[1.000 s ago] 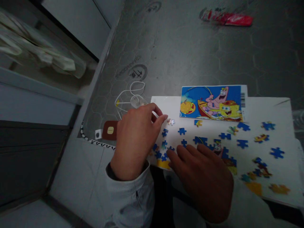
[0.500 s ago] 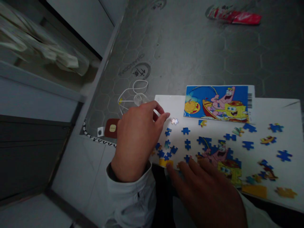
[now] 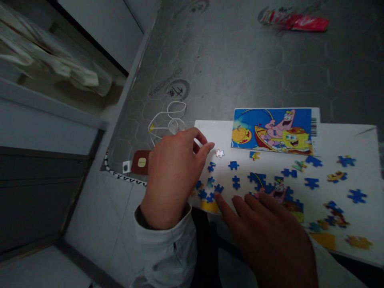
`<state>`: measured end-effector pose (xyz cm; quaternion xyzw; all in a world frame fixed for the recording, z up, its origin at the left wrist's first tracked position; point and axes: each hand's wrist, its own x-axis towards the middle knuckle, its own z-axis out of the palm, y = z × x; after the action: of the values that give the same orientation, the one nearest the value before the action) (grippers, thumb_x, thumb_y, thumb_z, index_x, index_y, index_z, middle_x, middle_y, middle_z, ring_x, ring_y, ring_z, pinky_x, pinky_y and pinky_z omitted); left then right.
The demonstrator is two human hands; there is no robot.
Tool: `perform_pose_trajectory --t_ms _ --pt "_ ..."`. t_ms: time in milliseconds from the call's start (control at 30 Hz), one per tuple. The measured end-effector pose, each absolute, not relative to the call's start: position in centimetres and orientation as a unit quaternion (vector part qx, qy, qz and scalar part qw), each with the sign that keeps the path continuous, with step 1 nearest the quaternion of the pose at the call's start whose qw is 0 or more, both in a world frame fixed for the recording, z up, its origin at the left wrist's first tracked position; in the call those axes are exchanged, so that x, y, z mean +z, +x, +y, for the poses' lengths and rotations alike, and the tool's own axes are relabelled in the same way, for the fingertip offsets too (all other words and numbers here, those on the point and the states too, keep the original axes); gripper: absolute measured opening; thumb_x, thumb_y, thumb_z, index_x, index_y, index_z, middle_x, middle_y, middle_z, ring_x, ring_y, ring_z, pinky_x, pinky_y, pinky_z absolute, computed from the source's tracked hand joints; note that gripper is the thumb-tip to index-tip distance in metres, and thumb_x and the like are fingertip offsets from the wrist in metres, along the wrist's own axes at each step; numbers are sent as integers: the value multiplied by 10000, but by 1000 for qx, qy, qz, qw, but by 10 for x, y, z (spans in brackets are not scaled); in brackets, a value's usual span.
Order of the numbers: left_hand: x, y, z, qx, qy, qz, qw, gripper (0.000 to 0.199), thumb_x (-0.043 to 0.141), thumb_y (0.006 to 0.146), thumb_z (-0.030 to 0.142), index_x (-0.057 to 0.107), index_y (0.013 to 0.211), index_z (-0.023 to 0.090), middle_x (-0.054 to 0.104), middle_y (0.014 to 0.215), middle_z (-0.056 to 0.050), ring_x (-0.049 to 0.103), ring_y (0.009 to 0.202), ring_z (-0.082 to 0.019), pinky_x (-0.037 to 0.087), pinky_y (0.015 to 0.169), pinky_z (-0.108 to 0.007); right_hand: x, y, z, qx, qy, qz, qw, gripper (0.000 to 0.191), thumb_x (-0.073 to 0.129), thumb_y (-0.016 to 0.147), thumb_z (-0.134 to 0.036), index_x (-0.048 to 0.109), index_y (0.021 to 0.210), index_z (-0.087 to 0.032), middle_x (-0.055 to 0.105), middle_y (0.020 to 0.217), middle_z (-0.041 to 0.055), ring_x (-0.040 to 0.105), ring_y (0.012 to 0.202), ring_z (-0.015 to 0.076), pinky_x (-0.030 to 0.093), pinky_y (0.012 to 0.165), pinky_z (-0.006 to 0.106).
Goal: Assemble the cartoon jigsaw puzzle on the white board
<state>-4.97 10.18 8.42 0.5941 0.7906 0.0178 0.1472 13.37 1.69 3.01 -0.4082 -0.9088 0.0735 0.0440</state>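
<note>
My left hand (image 3: 175, 174) hovers over the left edge of the white board (image 3: 357, 140), thumb and forefinger pinched together. Whatever they may hold is hidden. Just right of the fingertips lies a pale, face-down puzzle piece (image 3: 220, 153). With fingers spread, my right hand (image 3: 267, 236) reaches low across the board. Its forefinger touches or nearly touches a blue puzzle piece (image 3: 219, 189) in the cluster at lower left. Under and behind that hand is a partly joined puzzle (image 3: 259, 180) with a pink cartoon figure; the hand covers part of it.
A printed reference picture (image 3: 271, 131) lies at the board's back edge. Several loose pieces, one a blue piece (image 3: 357, 196), are scattered on the right. On the floor are a white cable (image 3: 159, 114), a brown object (image 3: 139, 162) and a red wrapper (image 3: 309, 23).
My right hand has moved up and slightly right, its forefinger going from the yellow piece at the front edge to the blue cluster. My left hand holds the same pinched pose.
</note>
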Motion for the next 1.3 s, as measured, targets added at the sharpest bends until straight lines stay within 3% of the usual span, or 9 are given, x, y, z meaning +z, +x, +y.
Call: perform_pose_trajectory --t_ms 333,533,767,1033,1300 --pt "82 -50 102 21 601 786 141 153 771 1033 410 841 1022 274 869 988 -33 742 806 -255 422 729 -385 27 128 25 30 -415 -905 92 260 651 1020 -117 846 1157 -222 768 778 7 701 735 207 486 761 400" --pt "83 -50 103 16 602 786 139 151 755 1036 411 833 1019 283 879 986 -31 754 815 -251 438 731 -378 27 120 39 43 -433 -896 91 273 659 921 -25 738 795 -253 744 734 12 676 707 203 435 713 405" --pt "85 -50 103 9 608 782 138 165 747 1034 423 837 1028 286 886 1007 -39 773 818 -259 500 739 -382 26 119 42 35 -440 -891 110 289 646 941 -23 717 776 -249 737 734 21 652 695 215 392 726 408" --pt "84 -49 106 -4 607 780 154 186 708 1045 441 813 1008 291 881 993 -50 783 867 -305 457 733 -402 23 114 41 17 -458 -883 107 321 621 918 41 704 770 -232 741 789 34 626 729 196 381 720 390" --pt "83 -48 110 -41 589 793 150 217 665 1012 499 802 1030 331 880 1043 -60 787 910 -361 471 762 -437 23 109 36 31 -472 -871 134 314 643 958 -27 673 735 -246 699 733 11 605 694 186 393 693 389"
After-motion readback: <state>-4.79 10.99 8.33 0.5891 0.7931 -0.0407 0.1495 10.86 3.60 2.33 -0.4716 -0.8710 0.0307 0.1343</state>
